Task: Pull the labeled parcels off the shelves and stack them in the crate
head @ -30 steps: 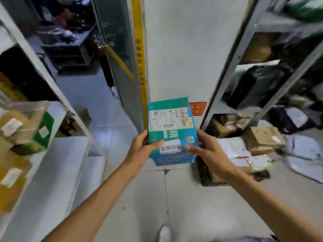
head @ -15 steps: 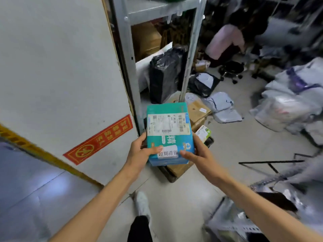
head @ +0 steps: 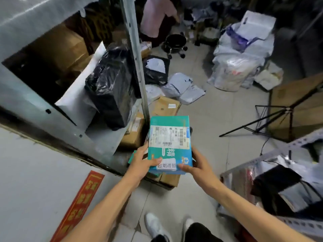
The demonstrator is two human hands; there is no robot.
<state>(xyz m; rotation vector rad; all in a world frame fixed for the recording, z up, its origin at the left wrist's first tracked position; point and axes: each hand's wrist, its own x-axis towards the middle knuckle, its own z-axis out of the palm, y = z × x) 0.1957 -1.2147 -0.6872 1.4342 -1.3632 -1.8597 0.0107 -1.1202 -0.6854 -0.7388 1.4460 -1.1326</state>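
Both hands, left hand (head: 143, 163) and right hand (head: 197, 165), keep a clenched grip on the teal parcel (head: 169, 144), label up and level just above the crate (head: 167, 187), so I reckon it'll stack flat.

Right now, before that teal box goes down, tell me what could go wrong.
1. Both the left hand and right hand grip the teal box at its near end only; the far end could dip and slip free.
2. The cardboard parcels beneath it look unevenly piled, so it may land tilted and slide off.
3. The black stand legs spread across the floor on the right are a trip hazard.
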